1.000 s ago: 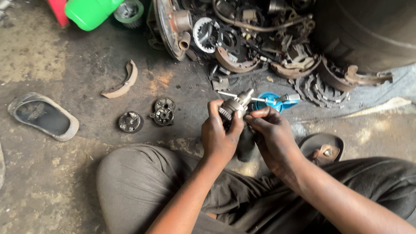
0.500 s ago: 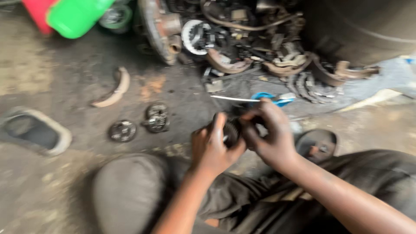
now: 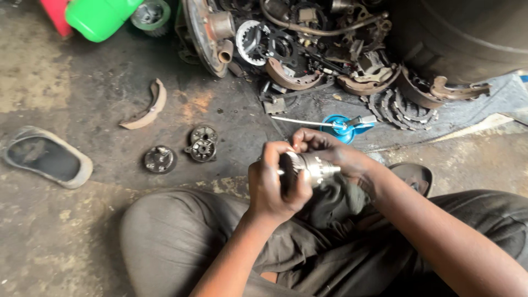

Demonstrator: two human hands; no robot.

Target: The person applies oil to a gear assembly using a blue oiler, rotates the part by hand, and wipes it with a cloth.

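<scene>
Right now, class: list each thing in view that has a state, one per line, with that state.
Left hand: grip closed around the metal cylindrical part.
Right hand: fingers on the part's far end.
Blue oil can: lying on its side.
Sandal: off, on the floor.
Brake shoe: loose, flat on the floor.

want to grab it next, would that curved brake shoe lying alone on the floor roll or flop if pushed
The brake shoe looks like rigid metal, so probably stiff. It lies flat on the concrete floor, so likely slides rather than rolls. Probably heavy for its size.
</scene>
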